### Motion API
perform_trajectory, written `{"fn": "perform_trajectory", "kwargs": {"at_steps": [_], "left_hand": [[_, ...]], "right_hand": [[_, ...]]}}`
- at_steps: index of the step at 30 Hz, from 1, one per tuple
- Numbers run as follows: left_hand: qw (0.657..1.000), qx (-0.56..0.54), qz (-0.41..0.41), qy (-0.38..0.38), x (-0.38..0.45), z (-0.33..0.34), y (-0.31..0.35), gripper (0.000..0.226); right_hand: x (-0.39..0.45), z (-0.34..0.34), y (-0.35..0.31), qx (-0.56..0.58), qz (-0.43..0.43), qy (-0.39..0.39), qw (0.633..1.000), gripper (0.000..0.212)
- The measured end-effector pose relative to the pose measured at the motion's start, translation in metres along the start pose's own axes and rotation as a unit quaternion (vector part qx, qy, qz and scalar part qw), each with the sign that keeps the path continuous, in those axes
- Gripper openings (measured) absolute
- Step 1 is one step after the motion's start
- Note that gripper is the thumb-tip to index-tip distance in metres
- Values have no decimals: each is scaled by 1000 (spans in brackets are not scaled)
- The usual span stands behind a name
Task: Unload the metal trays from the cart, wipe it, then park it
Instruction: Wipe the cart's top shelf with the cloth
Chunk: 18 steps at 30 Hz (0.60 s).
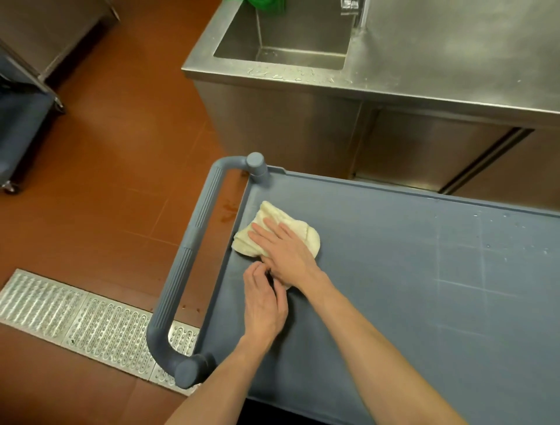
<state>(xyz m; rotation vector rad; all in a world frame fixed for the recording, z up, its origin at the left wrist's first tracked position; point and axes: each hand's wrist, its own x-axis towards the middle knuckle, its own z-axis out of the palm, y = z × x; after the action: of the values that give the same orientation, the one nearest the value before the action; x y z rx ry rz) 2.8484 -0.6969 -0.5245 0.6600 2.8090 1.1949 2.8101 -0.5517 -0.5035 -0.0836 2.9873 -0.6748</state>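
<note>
My right hand [285, 251] lay flat on a cream cloth [274, 230], fingers straight and slightly spread, pointing toward ten o'clock; the palm pressed the cloth against the grey cart [394, 288] top. My right forearm ran back toward five o'clock, bare to the frame edge.

My left hand [263, 300] sat just at six o'clock of the right hand, touching its wrist side. Its fingers were curled inward, the tips bunched against the near edge of the cloth; whether they pinched the cloth I could not tell, since the right hand hid that edge. My left forearm ran back toward seven o'clock.

The cloth lay bunched at the cart top's nine o'clock end, close beside the raised rim and near the ribbed grey handle [185, 273], which curved between two round posts. The cart top bore pale scratches and a few water drops toward three o'clock; no metal trays stood on it.

At twelve o'clock stood a stainless counter [454, 60] with a sink [236, 27]; the basin held a film of water, and a green item [266, 3] hung over its far rim. Water beads lay along the counter's front lip. At eight o'clock a metal floor grate [75, 315] crossed the red tile floor [121, 151].
</note>
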Motion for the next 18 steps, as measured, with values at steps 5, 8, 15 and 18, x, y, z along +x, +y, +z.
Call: {"fn": "perform_trajectory", "kwargs": {"at_steps": [5, 8, 15, 18], "left_hand": [[998, 44, -36, 39, -3, -3, -6, 36], [997, 65, -7, 46, -10, -2, -6, 31], [996, 80, 18, 37, -12, 2, -3, 31], [994, 107, 16, -8, -10, 5, -1, 35]], "right_hand": [[-4, 6, -5, 14, -70, -19, 997, 71], [-23, 11, 0, 20, -78, -19, 997, 70], [-85, 15, 16, 35, 30, 51, 998, 63], [-115, 12, 29, 28, 89, 84, 992, 65]]}}
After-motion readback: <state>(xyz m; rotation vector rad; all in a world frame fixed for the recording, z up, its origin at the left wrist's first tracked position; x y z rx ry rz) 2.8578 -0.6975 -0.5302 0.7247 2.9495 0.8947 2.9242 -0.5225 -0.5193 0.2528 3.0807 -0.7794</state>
